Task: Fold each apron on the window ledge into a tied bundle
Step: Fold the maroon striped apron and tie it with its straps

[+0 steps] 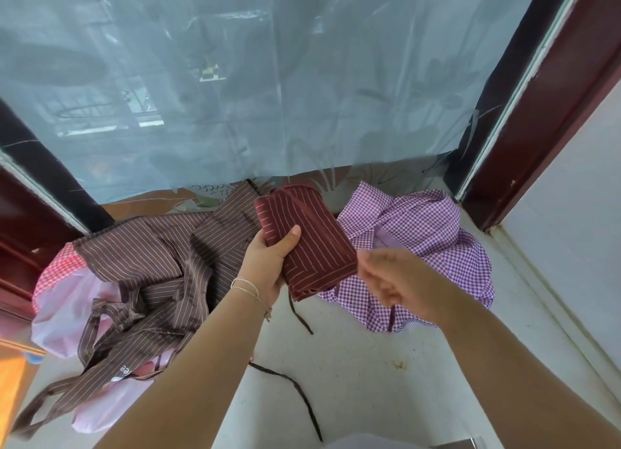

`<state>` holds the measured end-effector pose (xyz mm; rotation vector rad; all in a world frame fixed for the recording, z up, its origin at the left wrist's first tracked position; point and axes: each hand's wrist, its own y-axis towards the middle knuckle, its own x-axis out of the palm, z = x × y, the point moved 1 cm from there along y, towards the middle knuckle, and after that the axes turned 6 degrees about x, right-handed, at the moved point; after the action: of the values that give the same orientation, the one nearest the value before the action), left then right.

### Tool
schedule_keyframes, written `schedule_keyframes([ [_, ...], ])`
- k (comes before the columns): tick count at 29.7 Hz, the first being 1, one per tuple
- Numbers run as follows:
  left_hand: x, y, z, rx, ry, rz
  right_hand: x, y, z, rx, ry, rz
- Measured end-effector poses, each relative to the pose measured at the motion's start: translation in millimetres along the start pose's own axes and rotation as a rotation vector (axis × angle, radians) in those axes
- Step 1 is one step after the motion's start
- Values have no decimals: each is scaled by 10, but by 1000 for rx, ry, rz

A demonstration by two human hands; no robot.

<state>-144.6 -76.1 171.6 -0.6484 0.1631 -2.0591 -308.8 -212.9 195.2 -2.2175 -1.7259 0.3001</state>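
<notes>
- While the left hand (pixel 268 264) clamps the folded maroon apron (pixel 309 247) mid-frame, it looks light, soft, and prone to unfolding.
- Right hand (pixel 396 280), blurred, fingers loosely apart; best hold: the dangling strap (pixel 300 316).

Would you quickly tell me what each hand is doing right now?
Left hand: grips the folded maroon striped apron, thumb on top.
Right hand: blurred; seems to pinch the apron's dark tie string, cannot tell for sure.
</notes>
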Motion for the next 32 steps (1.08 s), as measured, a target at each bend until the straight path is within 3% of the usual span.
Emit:
schedule_keyframes([
  [2, -10, -28, 1, -51, 48, -46, -173, 62, -135, -44, 139, 266],
  [3, -5, -53, 3, -79, 72, -76, -288, 124, -175, -44, 8, 496],
  [4, -2, -79, -3, -105, 92, -105, -385, 164, -198, -14, -295, 732],
  [5, 7, -99, -9, -134, 102, -132, -446, 188, -201, -13, -590, 859],
  [6, 16, -122, -19, -168, 95, -156, -465, 194, -188, -86, -785, 853],
  [7, 28, -143, -26, -206, 73, -176, -431, 196, -152, -170, -840, 717],
  [9, 58, -165, -41, -273, 14, -197, -238, 179, -7, -321, -789, 371],
  [11, 84, -183, -41, -344, -3, -225, -15, 168, 114, -464, -770, 237],
  [14, 119, -243, -11, -403, 2, -330, 87, 156, 99, -607, -606, 262],
  [18, 40, -207, -17, -209, -50, -313, 75, 113, 19, -517, -516, 260],
  [23, -11, -267, 73, -76, -20, -606, 93, 85, -25, -433, -279, 279],
  [29, -56, -327, 106, 23, -72, -701, 91, 61, -58, -429, -196, 322],
  [32, -51, -349, 93, 192, 171, -767, 86, 64, -59, -407, -172, 378],
])
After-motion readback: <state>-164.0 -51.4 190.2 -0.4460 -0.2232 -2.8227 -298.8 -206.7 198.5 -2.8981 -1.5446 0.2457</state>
